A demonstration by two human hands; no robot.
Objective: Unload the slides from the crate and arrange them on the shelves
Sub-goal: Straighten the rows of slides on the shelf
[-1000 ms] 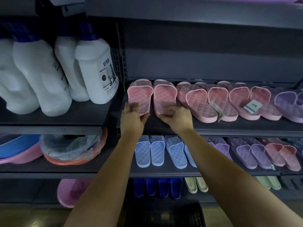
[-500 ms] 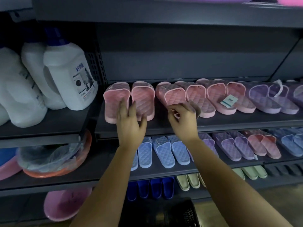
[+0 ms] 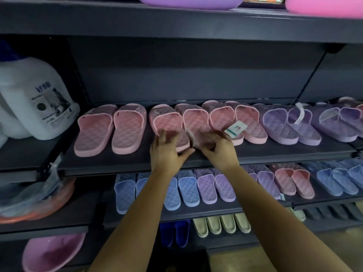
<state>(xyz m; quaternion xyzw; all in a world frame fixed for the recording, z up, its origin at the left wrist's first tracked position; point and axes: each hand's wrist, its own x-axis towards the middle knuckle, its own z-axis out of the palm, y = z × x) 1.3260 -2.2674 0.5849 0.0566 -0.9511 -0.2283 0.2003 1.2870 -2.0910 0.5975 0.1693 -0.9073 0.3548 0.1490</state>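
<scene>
Head camera, looking at the shelving. Both arms are reaching in to the middle shelf (image 3: 117,165), where a row of quilted slides lies toes to the back wall.

The left hand (image 3: 167,154) is on the third pink slide (image 3: 167,122): fingers spread over its heel end, thumb tucked under the heel's edge, so the heel is held between them. Right beside it, the right hand (image 3: 220,150) is at the heel of the fourth pink slide (image 3: 196,120). Its fingers are curled, but motion blur smears them, and I cannot tell whether they actually grip that heel. The two hands are close together, nearly touching.

To the left, a pink pair (image 3: 110,130) lies flat and side by side, apart from the hands. To the right, another pink pair (image 3: 249,122) carries a white tag (image 3: 234,129), and the purple slides (image 3: 279,124) run on toward the shelf's right end.

On the lower shelf (image 3: 196,213) there are blue slides (image 3: 125,193), then purple and pink ones. Beige slides (image 3: 222,224) sit below that. Far left, a white jug (image 3: 37,99) stands on the neighbouring shelf.
</scene>
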